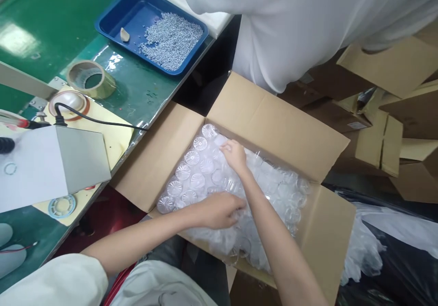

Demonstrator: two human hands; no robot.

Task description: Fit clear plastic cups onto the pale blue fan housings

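An open cardboard box (270, 121) holds many clear plastic cup-like pieces (183, 171). On its left side they stand in rows, with round, ray-patterned ends facing up. Further right, the clear pieces (284, 192) look more jumbled and blurred. Over the upper rows, my right hand (234, 155) has thumb and fingers pinched together at the clear plastic; what lies between them is too indistinct to name. My left hand (222, 210) is lower, above the box's near side, its fingers curled inward. Whatever it grips is hidden.
Left of the box, a green table carries a blue tray (137, 5) of small metal pieces, a tape roll (91, 80) and a white box-shaped device (82, 155) with a black cable. A person in white (290, 28) stands beyond the box. Cardboard boxes (376, 137) are piled right.
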